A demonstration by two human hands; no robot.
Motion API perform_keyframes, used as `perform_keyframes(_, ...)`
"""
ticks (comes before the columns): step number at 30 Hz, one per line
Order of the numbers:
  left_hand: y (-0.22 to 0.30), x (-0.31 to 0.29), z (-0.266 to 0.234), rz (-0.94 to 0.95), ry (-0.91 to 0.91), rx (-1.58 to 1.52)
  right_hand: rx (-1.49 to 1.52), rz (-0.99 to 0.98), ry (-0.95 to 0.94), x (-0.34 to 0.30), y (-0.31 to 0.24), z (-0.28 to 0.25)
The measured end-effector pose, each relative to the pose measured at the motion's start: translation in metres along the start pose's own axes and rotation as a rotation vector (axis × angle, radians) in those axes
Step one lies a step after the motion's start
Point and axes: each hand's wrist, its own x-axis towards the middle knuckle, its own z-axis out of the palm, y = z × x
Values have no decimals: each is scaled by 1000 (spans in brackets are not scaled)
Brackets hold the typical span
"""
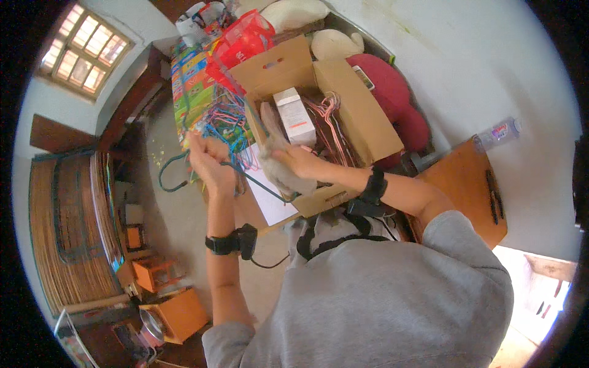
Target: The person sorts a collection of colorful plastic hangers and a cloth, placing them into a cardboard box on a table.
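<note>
- Basically, cardboard box, right of the patterned cloth's left edge: could shift if the right forearm leans on it.
- Tangled hangers, near that left edge: might snag if the held hook swings in.
- Pale rag, at the box's near-left corner: right hand curled on it, fingertips unclear; may catch the hanger end.
- Teal hanger: left hand closed round it; loose grip could let it twist.

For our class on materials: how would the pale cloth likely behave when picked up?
The cloth is probably floppy: it spreads loosely around the right hand. It seems light, since that hand alone holds it.
</note>
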Motion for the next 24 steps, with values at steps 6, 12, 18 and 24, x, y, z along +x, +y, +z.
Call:
perform_keyframes(6, 24, 38, -12, -66, -191, 115, 37, 271, 181, -21, 4, -27)
perform_keyframes(12, 37, 72, -41, 151, -614, 1294, -315, 45, 683, -27, -57, -54)
perform_keyframes(18, 32, 70, -37, 537, -1246, 1353, -625, -64, 205, -10, -113, -30)
perform_keyframes(24, 20, 88, -39, 889, -1403, 1133, -697, 367, -63, -11, -100, 24)
